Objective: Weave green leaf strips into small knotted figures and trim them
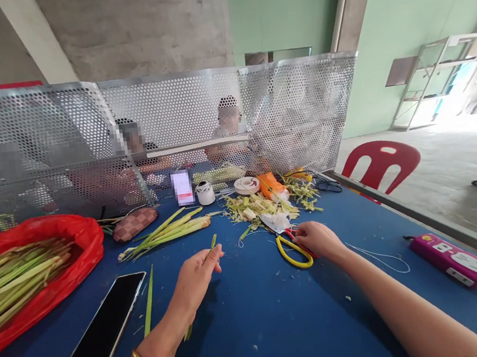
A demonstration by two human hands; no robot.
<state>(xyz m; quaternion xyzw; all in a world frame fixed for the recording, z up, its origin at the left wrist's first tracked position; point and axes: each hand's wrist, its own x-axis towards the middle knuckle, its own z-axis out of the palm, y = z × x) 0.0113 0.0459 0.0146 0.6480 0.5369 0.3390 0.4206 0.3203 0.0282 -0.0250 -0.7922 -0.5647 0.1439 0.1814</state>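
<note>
My left hand [198, 276] is closed around a thin green stalk [214, 240], whose tip pokes out above the fingers; a leafy end hangs below the hand. Farther right, my right hand [318, 238] has its fingers closed at the red part of a pair of scissors with a yellow handle loop [295, 255]. The fingers hide much of that grip. Beyond the scissors lies a heap of trimmed plant scraps [253, 207]. A bunch of pale green stalks [179, 229] rests between the hands, farther back.
A red bag [91, 237] full of stalks stands at left, near a black phone [103, 328] and a checked pouch [135, 223]. A tape roll [247, 185] and white jar [205, 193] sit at the back. A purple pack [457, 259] lies right. People sit behind a perforated screen [177, 105].
</note>
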